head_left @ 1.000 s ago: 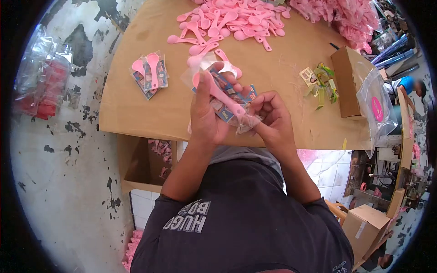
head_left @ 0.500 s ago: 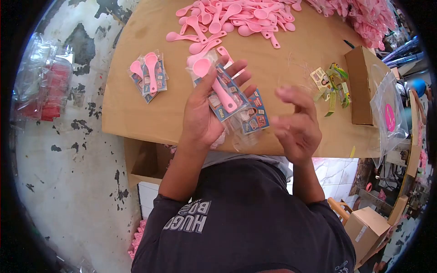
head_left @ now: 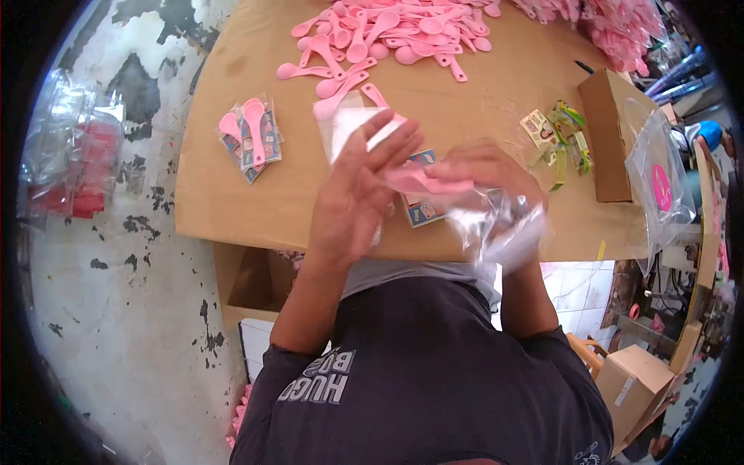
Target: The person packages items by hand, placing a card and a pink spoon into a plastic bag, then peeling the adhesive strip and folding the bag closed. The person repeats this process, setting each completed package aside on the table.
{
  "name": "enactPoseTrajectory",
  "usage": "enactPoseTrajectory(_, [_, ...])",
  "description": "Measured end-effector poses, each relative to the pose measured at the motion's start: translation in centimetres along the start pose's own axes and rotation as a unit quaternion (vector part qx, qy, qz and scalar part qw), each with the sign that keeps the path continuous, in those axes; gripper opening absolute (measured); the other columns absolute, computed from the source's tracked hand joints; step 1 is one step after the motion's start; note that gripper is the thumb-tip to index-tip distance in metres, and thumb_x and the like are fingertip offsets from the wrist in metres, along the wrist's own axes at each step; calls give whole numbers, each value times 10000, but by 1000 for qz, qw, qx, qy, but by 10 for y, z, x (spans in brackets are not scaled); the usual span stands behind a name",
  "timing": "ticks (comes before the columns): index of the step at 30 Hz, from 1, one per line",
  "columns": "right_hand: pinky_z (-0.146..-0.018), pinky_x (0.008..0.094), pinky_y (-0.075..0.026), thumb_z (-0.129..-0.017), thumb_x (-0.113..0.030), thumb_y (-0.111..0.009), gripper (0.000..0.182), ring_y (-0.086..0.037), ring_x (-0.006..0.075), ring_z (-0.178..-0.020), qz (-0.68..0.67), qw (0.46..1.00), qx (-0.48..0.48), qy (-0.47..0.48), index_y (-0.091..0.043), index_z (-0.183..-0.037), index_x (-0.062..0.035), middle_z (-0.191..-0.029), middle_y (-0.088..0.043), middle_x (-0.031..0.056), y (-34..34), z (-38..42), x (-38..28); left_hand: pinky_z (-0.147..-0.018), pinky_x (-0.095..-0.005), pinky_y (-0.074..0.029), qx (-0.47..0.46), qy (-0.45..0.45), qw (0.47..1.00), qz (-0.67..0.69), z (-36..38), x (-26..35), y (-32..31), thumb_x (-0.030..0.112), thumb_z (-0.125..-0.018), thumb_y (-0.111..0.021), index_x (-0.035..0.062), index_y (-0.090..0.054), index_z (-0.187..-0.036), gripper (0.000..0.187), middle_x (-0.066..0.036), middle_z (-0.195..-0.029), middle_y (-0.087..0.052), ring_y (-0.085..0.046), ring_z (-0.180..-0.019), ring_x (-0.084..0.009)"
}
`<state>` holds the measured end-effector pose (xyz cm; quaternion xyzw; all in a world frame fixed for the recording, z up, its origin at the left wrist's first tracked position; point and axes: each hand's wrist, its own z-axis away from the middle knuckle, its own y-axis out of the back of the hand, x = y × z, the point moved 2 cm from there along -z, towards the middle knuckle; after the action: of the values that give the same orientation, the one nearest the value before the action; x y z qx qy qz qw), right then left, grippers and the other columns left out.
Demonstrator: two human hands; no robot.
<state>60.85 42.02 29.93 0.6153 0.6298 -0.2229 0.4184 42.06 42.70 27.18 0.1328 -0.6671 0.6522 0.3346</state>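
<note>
My right hand [head_left: 492, 172] is closed around a pink spoon [head_left: 434, 184], blurred by motion. A crumpled clear plastic bag [head_left: 496, 232] hangs below that hand, over the wrist. My left hand [head_left: 353, 190] is held up on the other side, fingers stretched out, its palm close to the spoon's left end. Beneath the hands lie blue printed cards [head_left: 422, 213], partly covered by the spoon and bag. A white sheet in clear plastic [head_left: 353, 128] shows behind my left fingers.
Loose pink spoons [head_left: 387, 35] are heaped at the table's far side. Packed spoons with cards [head_left: 252, 136] lie at the left. Toward the right are yellow-green packaging scraps [head_left: 570, 136], a cardboard box [head_left: 608, 136] and a clear bag with a pink label [head_left: 659, 186].
The spoon and clear bag have passed from my left hand to my right, which has moved inward and closed. My left hand has opened, and the white sheet now shows behind it.
</note>
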Motion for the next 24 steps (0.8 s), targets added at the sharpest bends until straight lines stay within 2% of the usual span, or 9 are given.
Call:
enactPoseTrajectory(1, [-845, 319, -538, -919, -149, -766, 374, -711, 229, -916, -38, 998, 27, -48, -670, -1243, 11, -1056, -747, 135, 0, 6, 4, -1130, -417, -438, -10, -25, 999, -34, 1, 3, 2, 350, -1080, -504, -12, -378, -1511, 578, -248, -1500, -493, -511, -1383, -313])
enactPoseTrajectory(4, [-781, 261, -523, -916, -58, -744, 603, -681, 141, -861, -84, 980, 26, -177, -480, -1456, -9, -943, -730, 80, -2, 4, -8, -1105, -380, -458, -86, -15, 981, -173, 8, 8, -7, 241, -1058, -568, -28, -376, -1515, 564, -244, -1475, -526, -554, -1339, -275])
enactPoseTrajectory(5, [-718, 225, -498, -902, -27, -752, 763, -640, 80, -824, -88, 979, 30, -182, -336, -1540, -28, -854, -688, 43, -8, 6, -4, -999, -319, -530, -52, -37, 980, -189, 9, 4, -11, 153, -1034, -613, -31, -451, -1477, 506, -212, -1336, -643, -645, -1195, -207])
enactPoseTrajectory(6, [-718, 225, -498, -902, -27, -752, 763, -640, 80, -824, -88, 979, 31, -179, -336, -1540, -28, -854, -688, 43, -11, 8, -3, -999, -319, -530, -55, -38, 979, -191, 11, 3, -11, 153, -1034, -613, -31, -451, -1477, 506, -212, -1336, -643, -645, -1195, -207])
enactPoseTrajectory(9, [-698, 231, -492, -898, -22, -755, 735, -621, 79, -780, -146, 962, 40, -229, -365, -1521, -33, -811, -662, 24, -19, 14, -2, -768, -252, -587, -5, -47, 956, -290, 15, 3, -11, 130, -1027, -637, -1, -584, -1383, 383, -126, -1051, -748, -697, -905, -105])
enactPoseTrajectory(12, [-686, 247, -498, -895, -31, -760, 670, -630, 104, -802, -97, 962, 73, -246, -431, -1479, -47, -905, -677, 57, -15, 17, -1, -764, -245, -571, 16, -34, 952, -304, 22, 8, -21, 110, -1028, -628, 19, -559, -1419, 407, -118, -1057, -749, -688, -885, -93])
enactPoseTrajectory(14, [-763, 317, -525, -867, -39, -771, 547, -646, 196, -898, 165, 974, 155, -34, -559, -1371, -56, -1041, -671, 119, -8, 14, -1, -760, -235, -561, 16, -54, 943, -327, 24, 7, -23, 102, -1028, -626, 32, -548, -1435, 421, -115, -1057, -753, -687, -887, -91])
enactPoseTrajectory(17, [-851, 350, -506, -831, -39, -794, 422, -627, 258, -1013, 296, 940, 145, 94, -672, -1235, -45, -1149, -649, 131, 1, 2, -7, -717, -210, -525, 39, -98, 928, -358, 26, -3, -32, 78, -1018, -626, 54, -516, -1477, 472, -85, -991, -755, -663, -833, -67])
enactPoseTrajectory(24, [-861, 420, -494, -760, -30, -781, 299, -615, 324, -1003, 339, 921, 151, 119, -738, -1053, -73, -1186, -668, 107, -6, -9, -4, -609, -180, -401, 5, -48, 849, -526, 29, -1, -34, -11, -959, -644, 36, -460, -1528, 600, -5, -761, -669, -532, -694, -10])
